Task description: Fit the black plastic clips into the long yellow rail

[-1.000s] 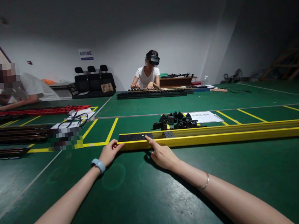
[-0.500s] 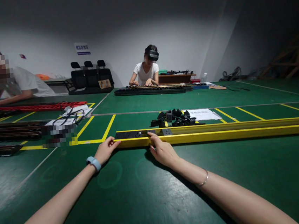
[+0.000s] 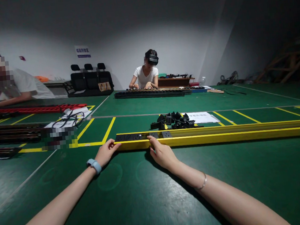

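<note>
A long yellow rail [image 3: 221,138], shaped like an open channel, lies crosswise in front of me. Black power sockets [image 3: 120,138] sit in its left part, and one more socket [image 3: 166,134] lies to the right of my fingers. My left hand [image 3: 106,152] is closed around the rail's left end, thumb on the near side. With its index finger over the near wall at the sockets and its thumb against the outside, my right hand [image 3: 162,153] pinches the rail. The fingers partly hide the socket there.
Behind the rail are a heap of black parts [image 3: 173,120] and a paper sheet [image 3: 203,117]. Dark rails [image 3: 11,133] and a red rail [image 3: 43,109] lie at left. Across the green table [image 3: 147,197], a person [image 3: 144,76] works at dark rails; another person [image 3: 22,84] leans in at left.
The view has shifted slightly. My right hand has moved a little left along the rail, and the gap in the sockets left of its finger looks smaller. My left hand stays at the end.
</note>
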`<action>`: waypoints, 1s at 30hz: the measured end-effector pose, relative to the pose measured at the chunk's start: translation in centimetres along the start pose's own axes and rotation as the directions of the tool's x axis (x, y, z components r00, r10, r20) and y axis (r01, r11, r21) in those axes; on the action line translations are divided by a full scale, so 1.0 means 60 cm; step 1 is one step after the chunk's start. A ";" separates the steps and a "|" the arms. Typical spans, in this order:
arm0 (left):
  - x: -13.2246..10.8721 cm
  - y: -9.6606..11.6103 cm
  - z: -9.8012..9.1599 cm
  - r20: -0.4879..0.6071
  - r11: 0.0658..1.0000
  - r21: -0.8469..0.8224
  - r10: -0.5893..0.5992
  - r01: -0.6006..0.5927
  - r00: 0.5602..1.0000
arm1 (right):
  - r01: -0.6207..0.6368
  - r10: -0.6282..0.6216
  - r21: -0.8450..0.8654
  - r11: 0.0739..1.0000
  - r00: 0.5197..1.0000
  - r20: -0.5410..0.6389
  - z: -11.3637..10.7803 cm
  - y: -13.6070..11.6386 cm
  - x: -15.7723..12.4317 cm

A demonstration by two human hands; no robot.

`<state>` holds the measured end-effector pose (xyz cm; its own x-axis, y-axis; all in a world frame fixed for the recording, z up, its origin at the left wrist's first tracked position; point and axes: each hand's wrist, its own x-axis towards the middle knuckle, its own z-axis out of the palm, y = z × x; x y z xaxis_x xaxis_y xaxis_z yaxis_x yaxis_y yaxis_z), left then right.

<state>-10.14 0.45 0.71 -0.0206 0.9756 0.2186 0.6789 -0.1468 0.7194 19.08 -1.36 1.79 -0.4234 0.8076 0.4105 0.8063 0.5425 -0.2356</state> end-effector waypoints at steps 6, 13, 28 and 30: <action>-0.004 0.006 -0.002 -0.003 1.000 -0.005 -0.001 0.001 1.000 | 0.067 -0.067 0.011 0.998 0.998 0.012 0.002 0.004 -0.002; -0.003 0.006 0.000 -0.040 0.999 -0.040 0.020 -0.022 0.999 | 0.033 -0.033 0.012 0.999 0.999 0.020 0.006 0.004 -0.001; -0.001 -0.001 0.002 -0.039 0.998 -0.048 0.027 -0.029 0.999 | -0.106 0.105 -0.113 0.988 0.994 -0.013 0.001 -0.007 0.001; -0.002 0.001 0.002 -0.036 0.999 -0.049 0.022 -0.023 0.999 | -0.124 0.123 -0.115 0.986 0.992 -0.011 0.002 -0.006 0.001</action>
<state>-10.03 0.36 0.64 -0.0322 0.9658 0.2574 0.6423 -0.1774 0.7456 18.69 -1.46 1.81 -0.3164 0.8656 0.3881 0.8945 0.4084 -0.1817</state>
